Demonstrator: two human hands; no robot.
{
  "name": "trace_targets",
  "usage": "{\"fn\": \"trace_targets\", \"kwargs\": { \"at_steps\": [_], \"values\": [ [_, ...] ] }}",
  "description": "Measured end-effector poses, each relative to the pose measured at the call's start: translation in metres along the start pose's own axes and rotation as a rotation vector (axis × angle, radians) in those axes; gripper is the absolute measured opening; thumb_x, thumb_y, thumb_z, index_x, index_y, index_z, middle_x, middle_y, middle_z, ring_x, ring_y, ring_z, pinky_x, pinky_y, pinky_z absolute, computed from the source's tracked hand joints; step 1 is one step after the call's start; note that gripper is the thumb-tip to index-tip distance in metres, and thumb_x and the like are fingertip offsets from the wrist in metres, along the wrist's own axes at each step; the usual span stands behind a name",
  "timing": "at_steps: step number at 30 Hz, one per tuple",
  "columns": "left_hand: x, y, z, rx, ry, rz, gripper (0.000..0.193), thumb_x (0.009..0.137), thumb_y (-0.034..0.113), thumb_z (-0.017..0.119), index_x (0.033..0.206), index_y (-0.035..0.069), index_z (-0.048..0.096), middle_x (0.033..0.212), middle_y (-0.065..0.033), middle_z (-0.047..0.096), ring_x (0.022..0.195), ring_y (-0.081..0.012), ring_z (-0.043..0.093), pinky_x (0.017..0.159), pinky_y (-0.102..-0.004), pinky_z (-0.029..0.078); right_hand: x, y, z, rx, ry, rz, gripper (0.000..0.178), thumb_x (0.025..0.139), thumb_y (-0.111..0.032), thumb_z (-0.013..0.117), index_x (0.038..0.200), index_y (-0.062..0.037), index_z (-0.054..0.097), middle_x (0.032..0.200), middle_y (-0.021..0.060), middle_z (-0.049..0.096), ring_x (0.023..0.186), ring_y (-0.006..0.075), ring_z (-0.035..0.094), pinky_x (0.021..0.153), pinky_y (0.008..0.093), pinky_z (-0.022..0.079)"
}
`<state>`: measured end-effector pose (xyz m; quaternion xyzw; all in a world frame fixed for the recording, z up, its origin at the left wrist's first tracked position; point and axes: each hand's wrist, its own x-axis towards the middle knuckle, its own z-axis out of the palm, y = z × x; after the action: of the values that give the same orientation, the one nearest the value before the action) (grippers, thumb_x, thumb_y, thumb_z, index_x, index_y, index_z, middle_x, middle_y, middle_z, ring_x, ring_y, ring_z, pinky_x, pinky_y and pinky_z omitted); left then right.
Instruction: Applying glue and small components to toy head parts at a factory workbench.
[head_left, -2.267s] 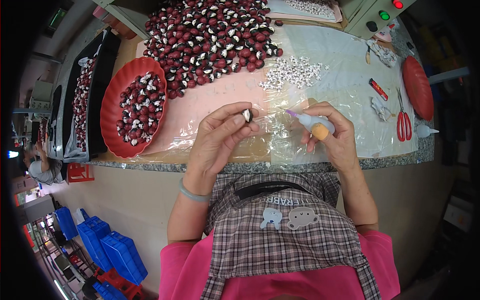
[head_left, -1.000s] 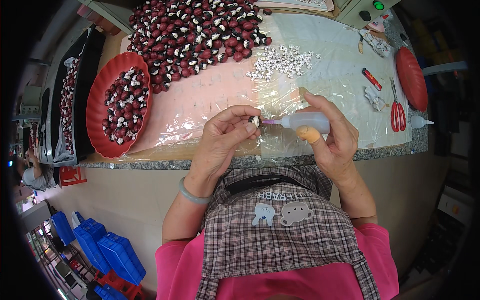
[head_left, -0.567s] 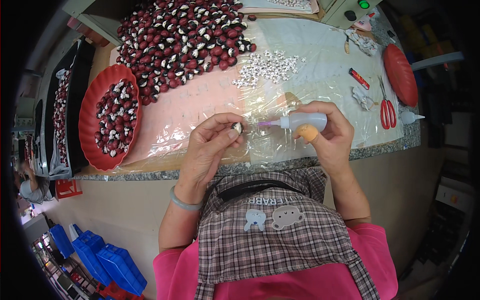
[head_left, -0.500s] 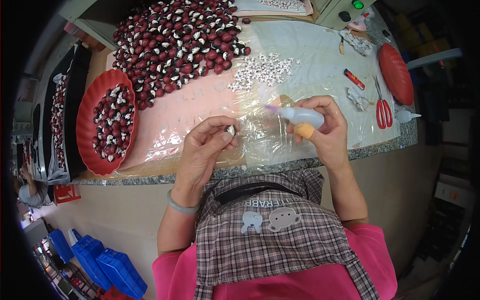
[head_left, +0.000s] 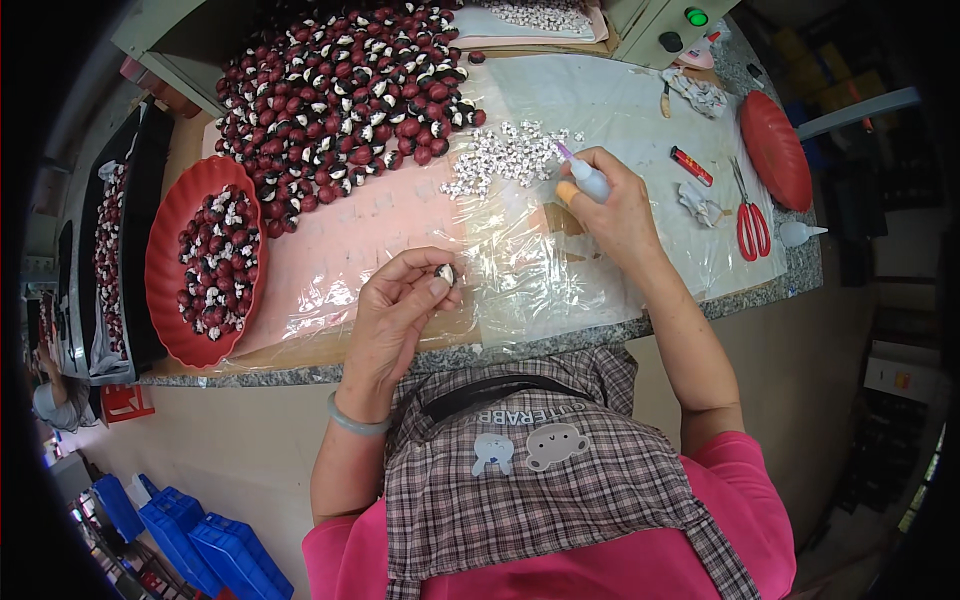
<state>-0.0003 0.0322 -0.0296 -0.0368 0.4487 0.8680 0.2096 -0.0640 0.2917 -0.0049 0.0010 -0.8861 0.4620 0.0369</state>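
Between the thumb and fingers of my left hand (head_left: 395,305) is a small black-and-white rounded piece (head_left: 444,274), held above the plastic-covered table near its front edge. My right hand (head_left: 620,205) grips a small translucent squeeze bottle (head_left: 590,182) with a purple tip; an orange cover wraps one of its digits. The bottle's tip is at the right edge of a spread of small white pieces with dark marks (head_left: 500,160). Beyond my left hand lies a big heap of dark red, black and white rounded pieces (head_left: 340,110).
At left stands a red scalloped bowl (head_left: 165,290) with more pieces inside. Toward the right lie red-handled scissors (head_left: 753,232), a red tube-shaped item (head_left: 691,166), crumpled tissue (head_left: 698,204), another red dish (head_left: 776,150) and a second squeeze bottle (head_left: 801,233). Blue crates (head_left: 235,555) stand on the floor.
My right hand has moved forward with the squeeze bottle, from above the table's near part to the white pieces. My left hand has shifted slightly and still holds its piece.
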Motion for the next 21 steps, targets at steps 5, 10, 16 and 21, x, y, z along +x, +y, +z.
{"fn": "trace_targets", "kwargs": {
  "at_steps": [5,10,16,21],
  "values": [
    [0.000,0.001,-0.001,-0.010,-0.012,0.004,0.023,0.089,-0.001,0.058,0.112,-0.002,0.059,0.102,-0.0089,0.063,0.084,-0.0120,0.060,0.077,-0.0231,0.050,0.011,-0.002,0.007,-0.178,0.021,-0.081,0.021,0.077,-0.011,0.069,0.091,0.0013,0.062,0.087,0.0148,0.062,0.077,0.0319,0.062,0.071,0.0390,0.049],
    [0.000,0.000,0.000,-0.007,-0.018,0.004,0.023,0.089,-0.001,0.058,0.112,-0.002,0.059,0.102,-0.0084,0.063,0.084,-0.0119,0.060,0.077,-0.0232,0.050,0.014,-0.002,0.010,-0.371,-0.015,-0.138,0.021,0.076,-0.012,0.070,0.094,-0.0009,0.066,0.090,0.0144,0.063,0.082,0.0317,0.062,0.075,0.0390,0.049],
    [0.000,0.001,0.001,0.010,-0.014,-0.001,0.023,0.088,0.000,0.059,0.111,-0.002,0.059,0.102,-0.0081,0.063,0.084,-0.0115,0.060,0.078,-0.0231,0.050,0.022,0.012,-0.002,-0.271,-0.102,-0.169,0.025,0.077,-0.012,0.068,0.101,-0.0025,0.068,0.095,0.0125,0.063,0.085,0.0307,0.062,0.080,0.0369,0.049],
    [0.000,0.001,0.000,0.015,-0.013,0.000,0.023,0.089,0.001,0.059,0.111,-0.002,0.059,0.103,-0.0084,0.063,0.085,-0.0117,0.060,0.078,-0.0234,0.050,0.021,0.007,-0.005,-0.220,-0.082,-0.099,0.023,0.078,-0.009,0.067,0.100,-0.0017,0.068,0.092,0.0098,0.062,0.082,0.0244,0.062,0.077,0.0333,0.048]
  ]
}}
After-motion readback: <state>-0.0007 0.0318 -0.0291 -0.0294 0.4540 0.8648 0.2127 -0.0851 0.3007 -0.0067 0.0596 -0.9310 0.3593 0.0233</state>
